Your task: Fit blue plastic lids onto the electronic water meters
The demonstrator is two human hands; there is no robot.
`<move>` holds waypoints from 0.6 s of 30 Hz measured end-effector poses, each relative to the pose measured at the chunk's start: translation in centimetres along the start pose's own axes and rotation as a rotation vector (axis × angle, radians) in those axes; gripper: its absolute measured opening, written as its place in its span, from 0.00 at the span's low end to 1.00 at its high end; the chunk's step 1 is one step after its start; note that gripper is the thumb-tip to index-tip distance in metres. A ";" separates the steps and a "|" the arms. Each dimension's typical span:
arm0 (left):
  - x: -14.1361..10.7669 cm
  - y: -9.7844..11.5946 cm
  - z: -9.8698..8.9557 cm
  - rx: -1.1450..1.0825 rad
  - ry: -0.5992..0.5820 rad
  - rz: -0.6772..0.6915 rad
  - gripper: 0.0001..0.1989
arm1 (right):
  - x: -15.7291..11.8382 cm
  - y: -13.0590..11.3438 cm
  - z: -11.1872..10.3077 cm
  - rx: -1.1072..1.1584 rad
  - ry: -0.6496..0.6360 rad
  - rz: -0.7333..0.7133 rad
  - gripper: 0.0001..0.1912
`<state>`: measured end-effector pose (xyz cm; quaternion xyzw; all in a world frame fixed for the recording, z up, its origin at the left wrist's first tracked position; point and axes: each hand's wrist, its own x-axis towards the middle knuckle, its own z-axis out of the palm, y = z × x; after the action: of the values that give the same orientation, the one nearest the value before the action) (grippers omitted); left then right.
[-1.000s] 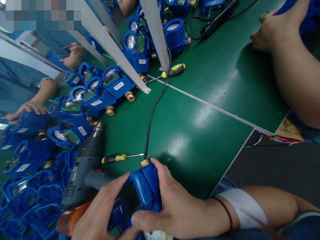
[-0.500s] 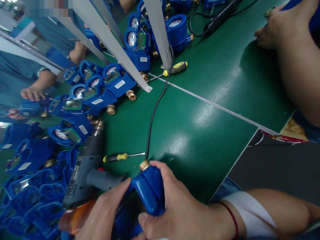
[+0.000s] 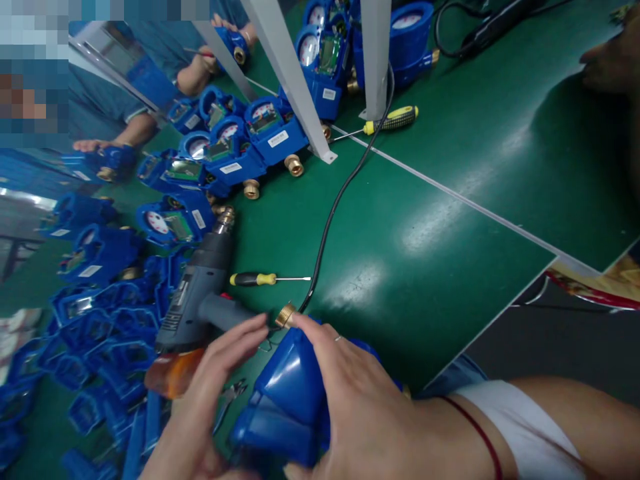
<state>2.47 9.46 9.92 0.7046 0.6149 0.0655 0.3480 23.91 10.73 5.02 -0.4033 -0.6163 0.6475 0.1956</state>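
Observation:
My right hand (image 3: pixel 360 407) wraps over a blue water meter (image 3: pixel 287 400) with a brass threaded end (image 3: pixel 286 315), holding it at the near edge of the green table (image 3: pixel 425 220). My left hand (image 3: pixel 210 407) is beside the meter's left side with its fingers stretched toward the brass end; whether it grips the meter is unclear. A grey heat gun (image 3: pixel 200 293) lies just left of my hands. A small yellow-and-black screwdriver (image 3: pixel 260 279) lies beyond them.
Many blue meters (image 3: pixel 220 143) and blue housings (image 3: pixel 95 313) crowd the left side. A black cable (image 3: pixel 345 193) runs across the table to a metal post (image 3: pixel 375 60). A larger screwdriver (image 3: pixel 390 121) lies by it. Other people's hands (image 3: pixel 610 63) work at the far edges.
The view has shifted up and left. I have tilted the meter so its blue back faces up, and my left hand's fingers have lifted off it and stretched out.

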 end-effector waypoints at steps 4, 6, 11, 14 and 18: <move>-0.3 1.5 0.2 -0.093 -0.151 -0.075 0.45 | 0.0 0.9 0.9 -0.054 0.065 -0.124 0.60; -0.6 1.0 0.5 -0.147 -0.126 -0.106 0.44 | 0.0 1.2 1.0 -0.068 0.074 -0.126 0.60; 0.4 -1.4 1.1 -0.386 -0.159 -0.132 0.47 | 0.6 0.9 0.5 -0.048 0.022 -0.079 0.59; 1.7 -2.1 0.9 -0.449 -0.157 -0.089 0.45 | 1.2 0.4 0.0 -0.058 -0.044 0.020 0.62; 3.8 -2.4 0.5 -0.448 -0.171 0.002 0.43 | 1.9 0.3 -0.5 -0.056 -0.046 0.089 0.60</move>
<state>1.65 12.67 6.91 0.6134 0.5525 0.1407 0.5466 23.25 12.42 4.26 -0.4208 -0.6199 0.6471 0.1410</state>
